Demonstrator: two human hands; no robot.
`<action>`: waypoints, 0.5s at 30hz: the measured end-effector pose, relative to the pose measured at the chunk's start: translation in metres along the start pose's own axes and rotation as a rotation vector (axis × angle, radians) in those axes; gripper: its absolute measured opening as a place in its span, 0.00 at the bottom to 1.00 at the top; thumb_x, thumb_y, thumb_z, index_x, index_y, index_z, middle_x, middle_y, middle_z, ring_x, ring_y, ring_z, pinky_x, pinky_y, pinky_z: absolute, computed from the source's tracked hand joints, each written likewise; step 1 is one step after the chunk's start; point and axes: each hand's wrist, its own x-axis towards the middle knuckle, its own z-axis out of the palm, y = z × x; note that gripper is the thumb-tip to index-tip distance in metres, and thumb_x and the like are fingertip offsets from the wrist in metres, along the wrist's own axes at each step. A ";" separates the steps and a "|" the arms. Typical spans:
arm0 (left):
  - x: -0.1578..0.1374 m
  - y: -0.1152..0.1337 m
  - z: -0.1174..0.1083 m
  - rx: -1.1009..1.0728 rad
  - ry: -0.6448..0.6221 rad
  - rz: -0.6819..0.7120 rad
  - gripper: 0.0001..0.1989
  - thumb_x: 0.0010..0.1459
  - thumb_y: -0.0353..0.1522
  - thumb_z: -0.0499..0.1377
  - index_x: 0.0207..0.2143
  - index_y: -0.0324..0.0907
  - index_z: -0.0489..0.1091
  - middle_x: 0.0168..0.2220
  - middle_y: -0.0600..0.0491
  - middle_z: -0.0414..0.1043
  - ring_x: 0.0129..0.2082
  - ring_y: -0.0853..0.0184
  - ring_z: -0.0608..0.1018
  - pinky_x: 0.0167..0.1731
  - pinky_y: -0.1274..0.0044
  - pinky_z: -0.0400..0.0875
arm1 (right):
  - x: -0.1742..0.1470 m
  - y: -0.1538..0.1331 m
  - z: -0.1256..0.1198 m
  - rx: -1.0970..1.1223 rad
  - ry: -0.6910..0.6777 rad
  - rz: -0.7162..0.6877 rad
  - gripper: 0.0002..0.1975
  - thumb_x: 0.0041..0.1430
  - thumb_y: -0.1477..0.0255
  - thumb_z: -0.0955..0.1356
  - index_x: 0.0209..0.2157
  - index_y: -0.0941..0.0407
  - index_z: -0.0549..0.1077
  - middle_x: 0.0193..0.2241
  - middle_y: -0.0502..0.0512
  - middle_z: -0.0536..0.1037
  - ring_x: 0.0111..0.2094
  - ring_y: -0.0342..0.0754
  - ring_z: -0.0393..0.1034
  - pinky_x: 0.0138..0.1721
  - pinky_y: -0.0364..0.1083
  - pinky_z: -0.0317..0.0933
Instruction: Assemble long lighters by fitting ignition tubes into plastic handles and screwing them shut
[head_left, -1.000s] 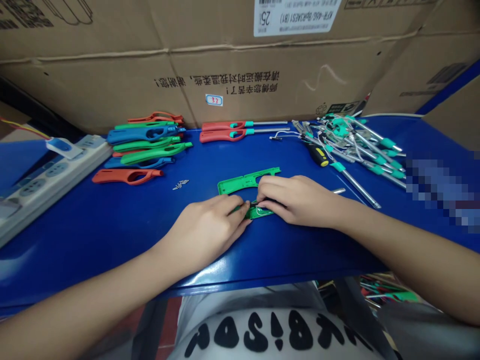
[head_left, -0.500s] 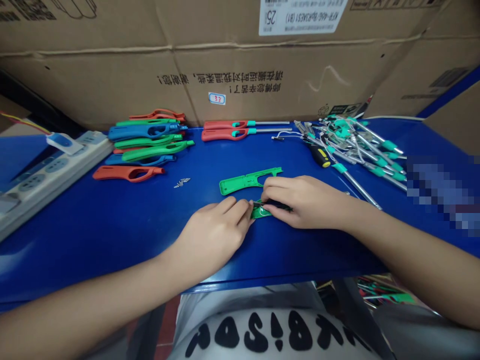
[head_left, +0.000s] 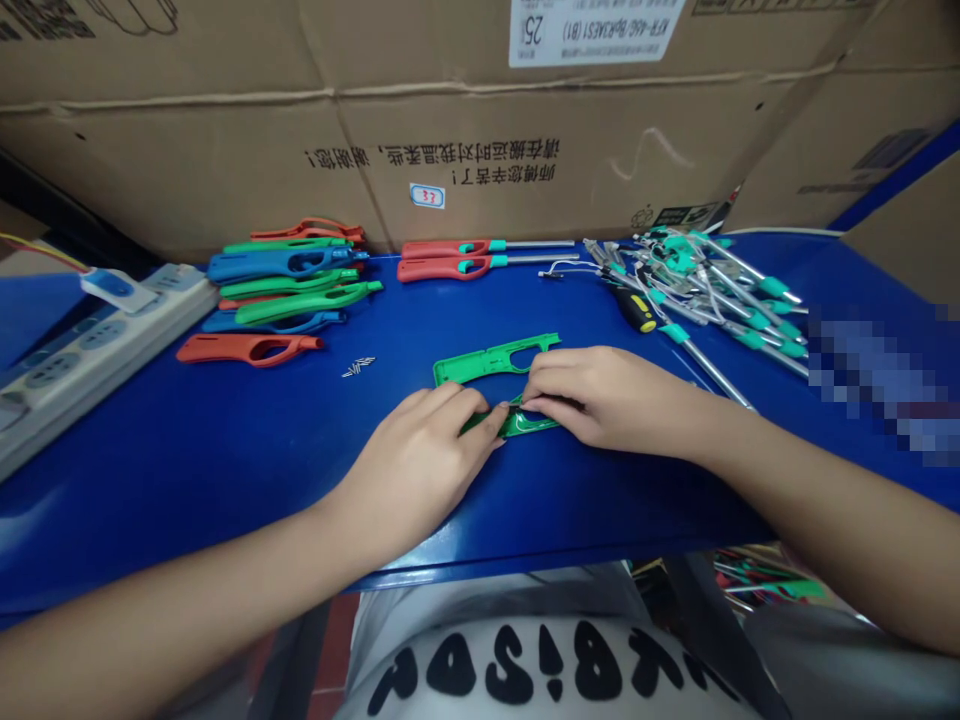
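A green lighter shell half (head_left: pixel 534 425) lies open side up between my hands, with a thin white wire curving inside it. My left hand (head_left: pixel 431 450) is closed on the shell's left end, its thumb pressing by a small dark part (head_left: pixel 515 407) in the cavity. At the right side of that dark part, the fingertips of my right hand (head_left: pixel 604 395) are pinched together; my fingers partly hide what they grip. Just behind my hands, the matching green shell half (head_left: pixel 480 366) rests on the table with its hollow side showing.
Loose screws (head_left: pixel 358 367) lie left of my hands. Farther left are stacked coloured shells (head_left: pixel 300 310) and a power strip (head_left: pixel 112 330). Two red lighters (head_left: pixel 450 268) lie at the back. Metal tubes with wires (head_left: pixel 720 290) and a screwdriver (head_left: pixel 637 308) fill the right. A cardboard box (head_left: pixel 247 150) stands behind.
My left thumb has stretched farther over the shell toward the dark part. More of the shell and its white wire now shows beneath my right fingers. The view has shifted slightly.
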 end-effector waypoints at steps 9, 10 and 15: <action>0.001 0.000 0.002 0.022 -0.023 0.012 0.16 0.70 0.33 0.53 0.55 0.37 0.74 0.38 0.46 0.73 0.37 0.57 0.75 0.34 0.66 0.74 | 0.001 0.004 -0.001 0.205 0.127 0.073 0.03 0.60 0.78 0.69 0.32 0.60 0.75 0.29 0.52 0.75 0.25 0.40 0.64 0.30 0.41 0.57; 0.002 0.000 0.001 0.013 -0.035 0.004 0.16 0.70 0.33 0.53 0.54 0.37 0.74 0.38 0.45 0.73 0.37 0.57 0.75 0.34 0.66 0.75 | 0.001 0.004 -0.001 0.226 0.129 0.092 0.03 0.60 0.78 0.69 0.32 0.59 0.75 0.28 0.51 0.75 0.24 0.39 0.63 0.29 0.41 0.57; 0.004 0.004 -0.001 0.010 -0.095 -0.020 0.16 0.70 0.32 0.54 0.54 0.36 0.74 0.38 0.45 0.73 0.38 0.57 0.75 0.36 0.65 0.77 | 0.000 0.002 -0.006 0.424 0.016 0.237 0.01 0.60 0.75 0.69 0.33 0.57 0.72 0.22 0.45 0.72 0.18 0.37 0.63 0.23 0.39 0.55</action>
